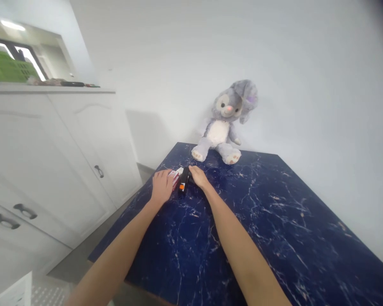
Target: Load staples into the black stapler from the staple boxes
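My left hand (162, 185) is over a small red-and-white box (175, 182) on the left part of the table, its fingers curled on the box's near side. Right beside the box is a slim black object (184, 180) with an orange and white patch at its near end; its kind is too small to tell. My right hand (198, 176) grips this black object from the right, thumb side toward it. Box and black object are close together, perhaps touching. The fingers of my right hand are partly hidden.
The dark blue marbled table (268, 221) runs up to the white wall. A grey plush rabbit (219, 131) sits at its far edge. White cabinets (67, 170) stand to the left, with a green basket (9, 66) on top. A white perforated surface (49, 293) is at bottom left.
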A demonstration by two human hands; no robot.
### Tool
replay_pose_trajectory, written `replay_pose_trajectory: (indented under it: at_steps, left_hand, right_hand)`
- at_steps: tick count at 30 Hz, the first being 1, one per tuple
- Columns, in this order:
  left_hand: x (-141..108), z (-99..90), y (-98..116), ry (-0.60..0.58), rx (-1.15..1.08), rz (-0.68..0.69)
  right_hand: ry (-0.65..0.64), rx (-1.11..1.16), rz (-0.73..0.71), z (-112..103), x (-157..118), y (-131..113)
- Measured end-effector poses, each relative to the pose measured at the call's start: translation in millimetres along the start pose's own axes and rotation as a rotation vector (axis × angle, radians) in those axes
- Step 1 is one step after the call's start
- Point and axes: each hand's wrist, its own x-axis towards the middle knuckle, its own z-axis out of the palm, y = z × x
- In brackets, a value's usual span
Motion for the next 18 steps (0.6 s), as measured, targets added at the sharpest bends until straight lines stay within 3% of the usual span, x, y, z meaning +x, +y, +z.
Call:
replay_pose_trajectory:
  at_steps: [2, 7, 11, 18]
  left_hand:
    - [-5.3, 2.4, 15.6, 0.040, 0.074, 0.076]
    - [-8.3, 6.2, 34.6, -0.021, 0.260, 0.303]
    - [-4.9, 1.5, 26.5, -0.033, 0.365, 0.278]
    - [-14.5, -3.1, 19.8, -0.128, 0.420, 0.271]
  right_hand:
    - [0.005, -0.005, -0.012, -1.2, -4.7, -1.3]
    - [-0.016, 0.039, -0.026, -10.9, -21.4, 0.0]
    - [0.034, 0.093, -0.003, -17.6, -31.4, 4.2]
    - [0.289, 0.230, 0.098, -17.2, -19.2, 24.3]
